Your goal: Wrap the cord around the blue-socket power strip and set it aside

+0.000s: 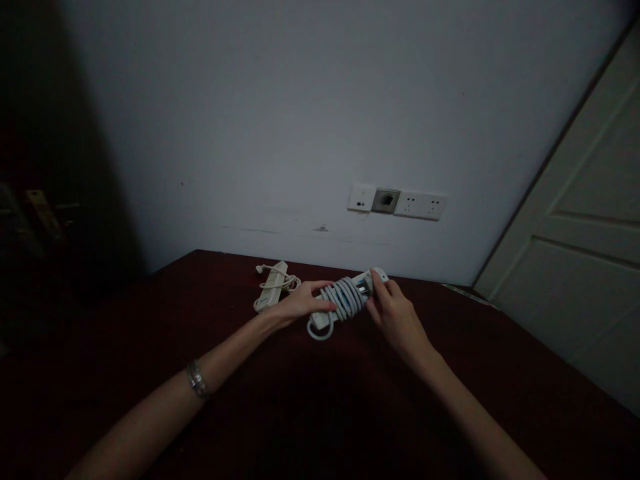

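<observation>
Both hands hold one white power strip [376, 275] with its white cable [344, 298] wound around its body in several turns. My left hand [301, 304] grips the strip's near end, where a loop of cable hangs out below. At the far end my right hand [393, 312] pinches the strip, fingers touching the wound cable. The strip is held just above a dark red table [320, 400].
A second white power strip [274, 283] with a loose cord lies on the table behind my left hand. White wall sockets [420, 205] sit on the wall above. A white door [580, 247] stands at the right; a dark area fills the left.
</observation>
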A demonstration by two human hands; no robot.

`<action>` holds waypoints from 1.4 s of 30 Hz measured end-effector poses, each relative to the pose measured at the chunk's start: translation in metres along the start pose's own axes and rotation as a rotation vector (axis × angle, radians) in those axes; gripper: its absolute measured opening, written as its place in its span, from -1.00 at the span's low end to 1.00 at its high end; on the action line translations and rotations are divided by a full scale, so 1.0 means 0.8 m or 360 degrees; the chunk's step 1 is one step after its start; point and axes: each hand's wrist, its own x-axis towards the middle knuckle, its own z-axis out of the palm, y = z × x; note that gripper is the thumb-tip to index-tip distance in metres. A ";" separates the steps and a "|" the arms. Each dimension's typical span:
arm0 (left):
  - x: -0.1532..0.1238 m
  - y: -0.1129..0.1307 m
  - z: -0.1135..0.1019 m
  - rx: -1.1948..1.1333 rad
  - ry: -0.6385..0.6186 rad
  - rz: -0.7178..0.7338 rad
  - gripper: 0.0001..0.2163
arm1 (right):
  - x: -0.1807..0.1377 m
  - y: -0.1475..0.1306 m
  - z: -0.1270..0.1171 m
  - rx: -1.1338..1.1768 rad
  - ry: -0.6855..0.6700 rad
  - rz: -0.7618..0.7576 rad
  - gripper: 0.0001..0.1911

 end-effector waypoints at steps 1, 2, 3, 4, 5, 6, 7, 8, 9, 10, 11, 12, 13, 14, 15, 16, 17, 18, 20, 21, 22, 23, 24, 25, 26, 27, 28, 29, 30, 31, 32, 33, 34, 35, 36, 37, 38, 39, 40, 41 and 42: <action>0.000 0.001 0.000 0.0018 0.0003 -0.0003 -0.43 | 0.000 0.000 0.000 -0.0023 0.0001 -0.0009 -0.48; -0.001 0.002 0.000 0.0031 0.0009 -0.0005 -0.43 | -0.001 -0.001 0.000 -0.0043 -0.0012 -0.0024 -0.48; -0.001 0.002 0.000 0.0043 0.0014 -0.0005 -0.43 | -0.001 -0.001 0.000 -0.0064 -0.0032 -0.0042 -0.48; -0.001 0.001 -0.001 0.0058 0.0018 -0.0006 -0.43 | -0.001 -0.001 -0.001 -0.0091 -0.0055 -0.0062 -0.48; 0.000 0.001 -0.002 0.0069 0.0024 -0.0006 -0.44 | -0.001 -0.001 -0.002 -0.0125 -0.0078 -0.0081 -0.47; 0.001 -0.001 -0.003 0.0073 0.0031 -0.0006 -0.43 | -0.001 -0.002 -0.003 -0.0163 -0.0097 -0.0101 -0.47; 0.002 -0.002 -0.004 0.0068 0.0036 -0.0007 -0.42 | -0.002 -0.002 -0.004 -0.0198 -0.0114 -0.0125 -0.48; 0.003 -0.005 -0.006 0.0060 0.0041 -0.0009 -0.41 | -0.002 -0.003 -0.004 -0.0228 -0.0133 -0.0153 -0.48; 0.004 -0.007 -0.007 0.0052 0.0049 -0.0011 -0.39 | -0.002 -0.004 -0.005 -0.0251 -0.0152 -0.0184 -0.48; 0.005 -0.009 -0.009 0.0045 0.0057 -0.0011 -0.37 | -0.002 -0.006 -0.005 -0.0268 -0.0171 -0.0215 -0.48; 0.007 -0.011 -0.011 0.0042 0.0058 -0.0010 -0.35 | -0.002 -0.007 -0.006 -0.0278 -0.0189 -0.0243 -0.49; 0.008 -0.013 -0.013 0.0040 0.0056 -0.0010 -0.34 | -0.002 -0.009 -0.006 -0.0285 -0.0203 -0.0267 -0.48; 0.009 -0.015 -0.015 0.0038 0.0050 -0.0016 -0.33 | -0.003 -0.010 -0.005 -0.0287 -0.0213 -0.0282 -0.48; 0.010 -0.016 -0.016 0.0031 0.0042 -0.0025 -0.32 | -0.003 -0.011 -0.005 -0.0281 -0.0217 -0.0289 -0.48; 0.010 -0.016 -0.018 0.0018 0.0035 -0.0035 -0.32 | -0.003 -0.011 -0.004 -0.0268 -0.0219 -0.0293 -0.47; 0.010 -0.017 -0.018 0.0001 0.0034 -0.0046 -0.33 | -0.004 -0.011 -0.004 -0.0250 -0.0224 -0.0296 -0.46; 0.011 -0.017 -0.019 -0.0022 0.0036 -0.0058 -0.34 | -0.004 -0.010 -0.003 -0.0229 -0.0230 -0.0297 -0.45; 0.011 -0.017 -0.019 -0.0056 0.0036 -0.0072 -0.35 | -0.005 -0.010 -0.003 -0.0207 -0.0235 -0.0298 -0.44; 0.011 -0.017 -0.020 -0.0143 0.0021 -0.0106 -0.38 | -0.005 -0.008 -0.002 -0.0167 -0.0238 -0.0307 -0.42; 0.012 -0.018 -0.021 -0.0191 0.0005 -0.0125 -0.40 | -0.005 -0.008 -0.003 -0.0149 -0.0233 -0.0312 -0.42; 0.013 -0.019 -0.022 -0.0237 -0.0016 -0.0139 -0.43 | -0.004 -0.007 -0.004 -0.0128 -0.0224 -0.0314 -0.41; 0.013 -0.021 -0.023 -0.0277 -0.0036 -0.0146 -0.45 | -0.004 -0.006 -0.006 -0.0103 -0.0206 -0.0313 -0.41; 0.015 -0.023 -0.025 -0.0308 -0.0056 -0.0147 -0.47 | -0.003 -0.005 -0.008 -0.0068 -0.0178 -0.0307 -0.40; 0.016 -0.025 -0.027 -0.0333 -0.0084 -0.0147 -0.49 | -0.002 -0.001 -0.010 -0.0018 -0.0139 -0.0294 -0.40; 0.017 -0.027 -0.029 -0.0356 -0.0117 -0.0149 -0.51 | 0.000 0.003 -0.012 0.0053 -0.0082 -0.0265 -0.41; 0.017 -0.029 -0.032 -0.0376 -0.0153 -0.0154 -0.53 | 0.002 0.009 -0.013 0.0139 -0.0006 -0.0215 -0.43; 0.018 -0.031 -0.034 -0.0397 -0.0192 -0.0163 -0.55 | 0.004 0.017 -0.014 0.0229 0.0085 -0.0141 -0.46; 0.018 -0.032 -0.036 -0.0417 -0.0235 -0.0176 -0.57 | 0.006 0.026 -0.013 0.0314 0.0167 -0.0052 -0.49; 0.017 -0.033 -0.038 -0.0434 -0.0278 -0.0190 -0.58 | 0.009 0.034 -0.011 0.0395 0.0215 0.0042 -0.52; 0.017 -0.034 -0.039 -0.0448 -0.0316 -0.0204 -0.59 | 0.011 0.043 -0.009 0.0486 0.0212 0.0133 -0.53; 0.016 -0.034 -0.040 -0.0456 -0.0350 -0.0216 -0.59 | 0.013 0.050 -0.005 0.0603 0.0138 0.0221 -0.54; 0.015 -0.034 -0.041 -0.0458 -0.0380 -0.0225 -0.59 | 0.014 0.056 -0.001 0.0758 -0.0007 0.0313 -0.54; 0.015 -0.034 -0.042 -0.0455 -0.0400 -0.0233 -0.58 | 0.014 0.060 0.003 0.0945 -0.0200 0.0411 -0.53; 0.014 -0.034 -0.042 -0.0451 -0.0409 -0.0240 -0.58 | 0.014 0.062 0.006 0.1148 -0.0398 0.0512 -0.51; 0.014 -0.034 -0.042 -0.0452 -0.0401 -0.0243 -0.59 | 0.014 0.062 0.010 0.1344 -0.0565 0.0612 -0.50; 0.014 -0.034 -0.042 -0.0462 -0.0382 -0.0241 -0.59 | 0.012 0.062 0.013 0.1515 -0.0681 0.0705 -0.50; 0.015 -0.034 -0.042 -0.0482 -0.0350 -0.0234 -0.60 | 0.011 0.061 0.016 0.1661 -0.0733 0.0791 -0.50; 0.015 -0.034 -0.042 -0.0507 -0.0307 -0.0228 -0.60 | 0.010 0.059 0.019 0.1785 -0.0728 0.0871 -0.52; 0.016 -0.034 -0.042 -0.0531 -0.0259 -0.0229 -0.61 | 0.008 0.058 0.022 0.1896 -0.0692 0.0947 -0.55; 0.018 -0.034 -0.043 -0.0547 -0.0211 -0.0241 -0.62 | 0.007 0.056 0.025 0.1996 -0.0643 0.1024 -0.58; 0.019 -0.034 -0.044 -0.0553 -0.0167 -0.0263 -0.62 | 0.006 0.055 0.028 0.2087 -0.0594 0.1100 -0.60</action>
